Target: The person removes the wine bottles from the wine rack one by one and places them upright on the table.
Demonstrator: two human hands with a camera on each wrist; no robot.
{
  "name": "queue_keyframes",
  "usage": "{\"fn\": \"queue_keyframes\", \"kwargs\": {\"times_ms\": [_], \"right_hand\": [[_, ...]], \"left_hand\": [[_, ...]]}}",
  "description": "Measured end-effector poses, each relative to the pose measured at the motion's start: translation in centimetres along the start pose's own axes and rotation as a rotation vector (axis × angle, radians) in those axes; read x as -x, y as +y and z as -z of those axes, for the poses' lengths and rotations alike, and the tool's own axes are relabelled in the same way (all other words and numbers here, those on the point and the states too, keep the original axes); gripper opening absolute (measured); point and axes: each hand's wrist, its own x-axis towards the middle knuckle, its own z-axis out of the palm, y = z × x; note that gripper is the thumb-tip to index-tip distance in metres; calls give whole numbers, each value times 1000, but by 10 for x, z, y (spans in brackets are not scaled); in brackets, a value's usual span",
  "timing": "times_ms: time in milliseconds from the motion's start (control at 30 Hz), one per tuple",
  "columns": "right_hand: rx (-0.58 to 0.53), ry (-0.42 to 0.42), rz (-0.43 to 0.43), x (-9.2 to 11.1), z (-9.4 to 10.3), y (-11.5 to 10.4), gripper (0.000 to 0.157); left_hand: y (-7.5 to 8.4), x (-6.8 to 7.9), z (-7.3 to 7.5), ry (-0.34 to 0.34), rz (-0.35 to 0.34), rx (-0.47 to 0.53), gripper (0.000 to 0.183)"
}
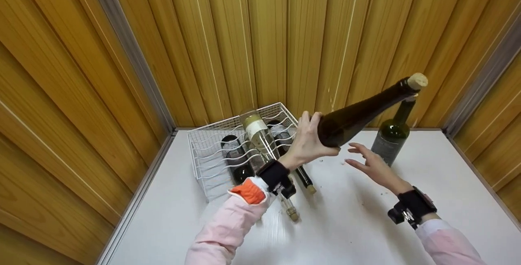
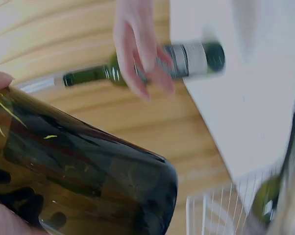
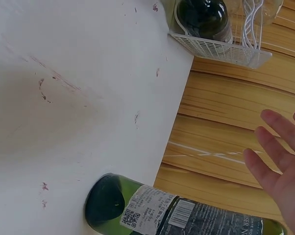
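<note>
My left hand (image 1: 306, 139) grips a dark corked wine bottle (image 1: 358, 114) round its base end. That bottle hangs tilted above the table, its cork pointing up and to the right. Just below and to the right, my right hand (image 1: 372, 167) reaches out with fingers spread, holding nothing. Beyond the right hand, a green wine bottle (image 1: 390, 141) with a dark label stands upright; the right wrist view shows the label (image 3: 186, 213) closely. A white wire rack (image 1: 203, 167) holds several bottles lying down, among them a clear bottle (image 1: 257, 130) with a pale label.
The white table (image 1: 333, 224) carries small dark specks. Wood-patterned panels (image 1: 264, 45) rise behind it and at both sides. Corked necks, such as a dark bottle neck (image 1: 304, 177), jut from the rack's front over the table.
</note>
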Motion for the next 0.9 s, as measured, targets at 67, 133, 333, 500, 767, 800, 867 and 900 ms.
{"fn": "queue_keyframes", "kwargs": {"times_ms": [67,133,333,500,767,800,867,900], "right_hand": [[6,15,14,0,2,1,61],[5,33,28,0,5,1,59],[-12,52,47,2,6,3,55],[-14,54,42,5,3,7,55],[-17,74,55,6,3,9,45],[-18,78,55,5,3,10,43],[-30,87,59,4,2,9,41],[-41,91,62,4,1,8,41]], "left_hand": [[8,4,-8,3,48,77,78],[14,8,-17,11,81,150,76],[22,28,-42,17,137,301,69],[22,46,-58,23,212,359,65],[16,71,-80,29,370,446,64],[15,75,-83,30,390,448,64],[13,82,-88,26,438,438,63],[12,86,-90,24,467,430,63]]}}
